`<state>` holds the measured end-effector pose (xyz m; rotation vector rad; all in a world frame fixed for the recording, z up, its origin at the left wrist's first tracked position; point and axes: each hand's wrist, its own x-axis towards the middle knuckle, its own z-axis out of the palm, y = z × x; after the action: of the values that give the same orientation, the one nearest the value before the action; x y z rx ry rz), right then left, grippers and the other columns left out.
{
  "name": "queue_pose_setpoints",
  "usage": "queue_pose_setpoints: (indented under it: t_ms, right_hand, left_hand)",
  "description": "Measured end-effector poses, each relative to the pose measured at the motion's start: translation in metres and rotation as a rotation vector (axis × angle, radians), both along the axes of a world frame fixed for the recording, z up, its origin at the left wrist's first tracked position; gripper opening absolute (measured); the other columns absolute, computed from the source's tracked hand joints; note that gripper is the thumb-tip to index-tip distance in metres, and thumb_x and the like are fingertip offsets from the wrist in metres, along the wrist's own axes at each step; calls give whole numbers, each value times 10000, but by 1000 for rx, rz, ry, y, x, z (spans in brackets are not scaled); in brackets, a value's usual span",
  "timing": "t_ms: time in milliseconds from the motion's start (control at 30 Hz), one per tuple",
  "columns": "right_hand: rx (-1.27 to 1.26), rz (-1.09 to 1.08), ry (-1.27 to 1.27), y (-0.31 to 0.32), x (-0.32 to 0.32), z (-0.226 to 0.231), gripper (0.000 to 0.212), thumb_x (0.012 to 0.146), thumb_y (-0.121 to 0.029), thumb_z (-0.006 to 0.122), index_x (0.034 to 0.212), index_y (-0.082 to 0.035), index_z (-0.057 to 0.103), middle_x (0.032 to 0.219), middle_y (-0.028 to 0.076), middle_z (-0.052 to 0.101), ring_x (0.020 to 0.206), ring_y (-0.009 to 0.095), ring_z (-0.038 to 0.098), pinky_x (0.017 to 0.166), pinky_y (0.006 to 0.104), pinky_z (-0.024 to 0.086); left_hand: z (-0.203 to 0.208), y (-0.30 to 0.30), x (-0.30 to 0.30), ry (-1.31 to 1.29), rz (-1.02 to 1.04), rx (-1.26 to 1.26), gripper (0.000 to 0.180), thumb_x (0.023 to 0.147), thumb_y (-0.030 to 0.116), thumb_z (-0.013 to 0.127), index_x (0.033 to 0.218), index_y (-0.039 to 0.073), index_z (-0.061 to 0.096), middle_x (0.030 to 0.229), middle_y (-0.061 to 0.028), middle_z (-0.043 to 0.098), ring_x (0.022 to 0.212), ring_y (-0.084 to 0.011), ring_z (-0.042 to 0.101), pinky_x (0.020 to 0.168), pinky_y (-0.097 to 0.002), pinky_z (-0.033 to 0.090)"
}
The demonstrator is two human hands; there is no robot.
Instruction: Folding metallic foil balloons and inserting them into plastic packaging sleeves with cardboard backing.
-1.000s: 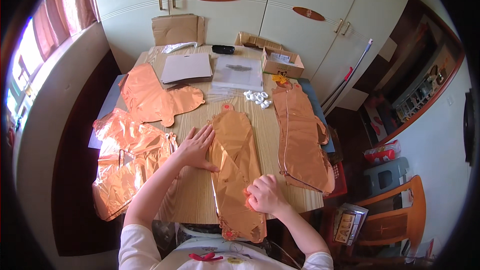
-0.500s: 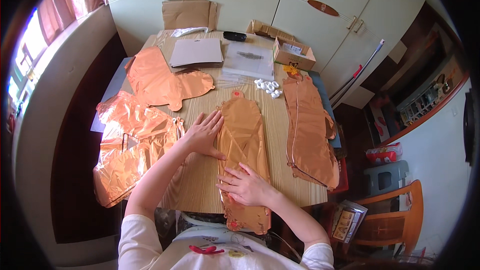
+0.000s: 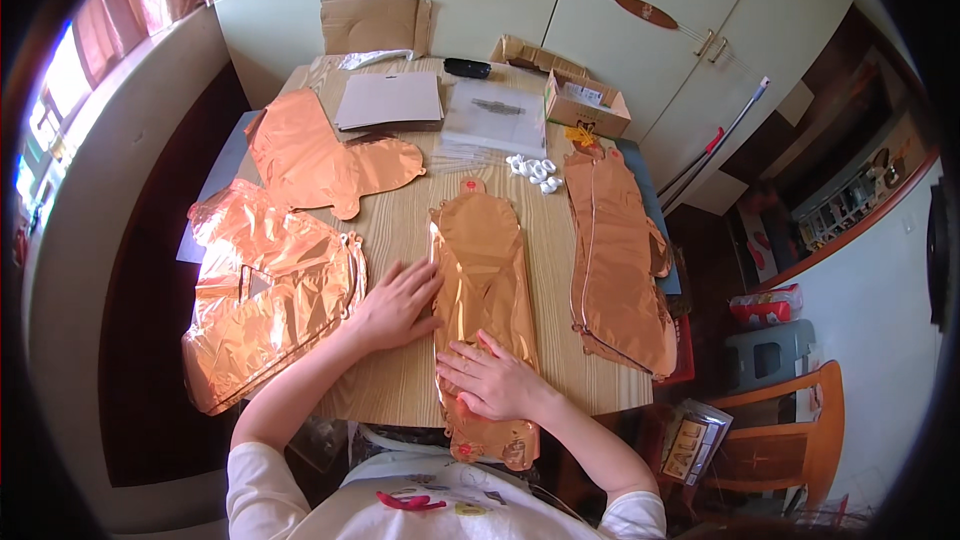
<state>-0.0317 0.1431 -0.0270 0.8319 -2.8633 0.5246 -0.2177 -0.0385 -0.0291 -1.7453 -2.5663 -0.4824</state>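
Observation:
A flat, folded copper-coloured foil balloon (image 3: 482, 245) lies lengthwise in front of me, its near end hanging over the table's front edge. My left hand (image 3: 398, 305) rests open along its left side, fingertips at the foil's edge and palm on the wood. Lower down, my right hand (image 3: 490, 378) is spread flat on top of the foil with the fingers pointing left. More flat foil balloons lie around it: a crinkled, shiny one (image 3: 275, 290) at the left, a smoother one (image 3: 325, 155) beyond it, and a long folded one (image 3: 620, 260) at the right.
On the wooden table (image 3: 390, 230), grey-white cards (image 3: 390, 100), a clear plastic bag (image 3: 495, 118), white ribbon rolls (image 3: 535, 173) and an open cardboard box (image 3: 588, 103) sit toward the back. A wooden chair (image 3: 800, 440) stands at the right, with cabinets (image 3: 460, 5) behind the table.
My left hand has slid slightly down and left, off the foil's middle to its edge. My right hand has shifted a little and stays flat on the balloon.

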Motion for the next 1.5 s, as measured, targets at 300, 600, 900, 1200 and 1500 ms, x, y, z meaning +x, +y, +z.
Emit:
queue_pose_setpoints:
  t_ms: [300, 600, 900, 1200, 1500]
  right_hand:
    - [-36, -10, 68, -1, 0, -2, 418, 876, -285, 597, 1235, -77, 648, 1317, 86, 605, 1308, 232, 501, 1131, 537, 310]
    - [-54, -24, 150, 0, 2, 7, 466, 816, -366, 657, 1142, -35, 690, 1244, 99, 657, 1236, 230, 576, 1101, 507, 371]
    - [-56, -36, 167, -1, 1, 6, 446, 785, -361, 682, 1105, -51, 712, 1215, 99, 674, 1220, 213, 594, 1089, 515, 390]
    - [-51, -21, 137, 1, 2, 3, 498, 811, -391, 664, 1175, -52, 684, 1243, 93, 661, 1233, 221, 579, 1103, 521, 367]
    - [-49, -13, 91, 2, 3, 2, 482, 822, -374, 654, 1197, -71, 674, 1284, 77, 642, 1263, 203, 553, 1101, 529, 371]
  left_hand:
    - [11, -24, 36, -3, -80, -20, 711, 910, 499, 574, 1398, -6, 463, 1481, -181, 430, 1423, -315, 342, 1165, -528, 236]
    - [13, -20, 37, 41, -119, -130, 1053, 789, 731, 559, 1475, -32, 323, 1541, -216, 319, 1458, -373, 242, 1175, -563, 165]
    - [16, -18, 42, 84, -117, -173, 1242, 655, 841, 585, 1466, -62, 319, 1530, -246, 318, 1454, -384, 248, 1163, -594, 167]
    - [4, -7, 16, 112, -53, -112, 1201, 690, 852, 532, 1468, -41, 331, 1530, -240, 324, 1459, -374, 242, 1155, -607, 174]
    - [10, 16, 16, 50, -164, -88, 767, 972, 606, 342, 1495, 45, 339, 1557, -156, 324, 1474, -285, 239, 1182, -519, 172]
